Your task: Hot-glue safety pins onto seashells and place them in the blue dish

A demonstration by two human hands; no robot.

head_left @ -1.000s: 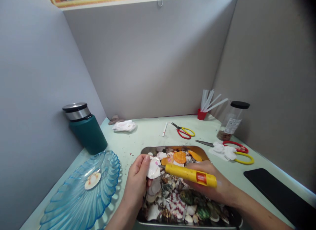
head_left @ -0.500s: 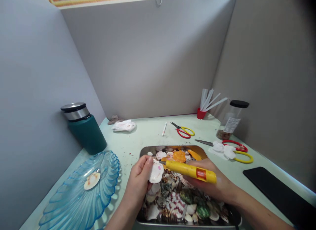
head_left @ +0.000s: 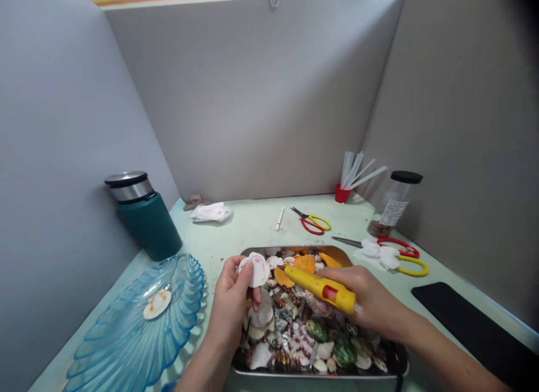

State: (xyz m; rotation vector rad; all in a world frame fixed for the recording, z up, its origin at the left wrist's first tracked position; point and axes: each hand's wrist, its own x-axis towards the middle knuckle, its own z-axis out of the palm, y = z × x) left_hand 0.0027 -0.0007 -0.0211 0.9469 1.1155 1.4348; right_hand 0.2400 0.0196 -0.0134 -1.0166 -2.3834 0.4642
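My left hand (head_left: 231, 305) is closed on a white scallop shell (head_left: 255, 269) with a pink spot, held up over the left end of a metal tray (head_left: 261, 371) full of mixed shells. My right hand (head_left: 373, 305) grips a yellow glue gun (head_left: 320, 286), its tip pointing left toward the held shell and stopping just short of it. To the left lies a blue shell-shaped glass dish (head_left: 126, 336) with one pale shell (head_left: 156, 304) in it.
A green flask (head_left: 144, 218) stands at the left. At the back lie a white cloth (head_left: 211, 213), a marker (head_left: 281, 218), red-and-yellow scissors (head_left: 314, 223), a red cup of sticks (head_left: 343, 193) and a jar (head_left: 393, 204). More scissors (head_left: 400, 256) and a black phone (head_left: 475, 324) lie right.
My left hand has lifted the white shell higher and turned it. The glue gun has tilted, its rear dropping, and its tip has come slightly away from the shell.
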